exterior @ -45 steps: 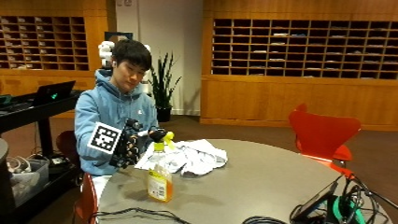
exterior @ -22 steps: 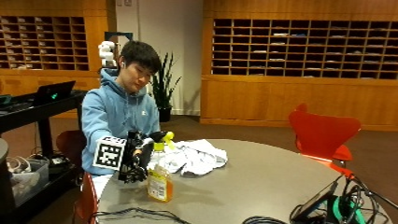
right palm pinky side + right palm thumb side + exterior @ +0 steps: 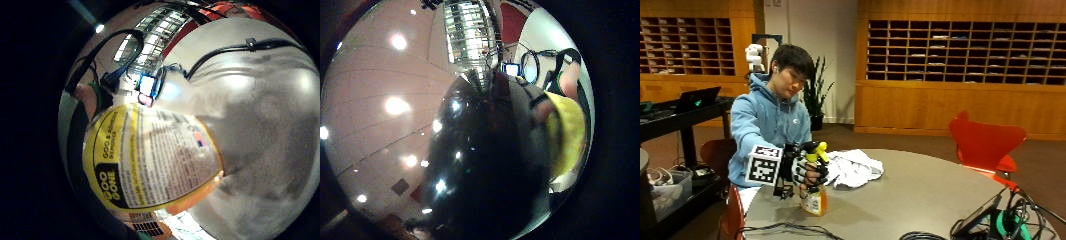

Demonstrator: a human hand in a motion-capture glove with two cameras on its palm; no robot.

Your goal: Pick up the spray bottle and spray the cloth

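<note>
Round table (image 3: 919,200) | hand (image 3: 806,172) grips spray bottle (image 3: 814,192) neck — bottle upright, beside cloth (image 3: 852,169)

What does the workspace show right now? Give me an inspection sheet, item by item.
Surface: round grey table, bare across its middle.
Job's things: spray bottle upright near the table's edge, yellow trigger head on top, orange liquid below; white cloth crumpled on the table behind it.
Clutter: nothing seen besides the cables.
Grip: gloved right hand curled round the spray bottle's neck.
Cables: black cables bunched at the table's near edge.
Surroundings: red chair, wooden pigeonhole shelves, potted plant.
</note>
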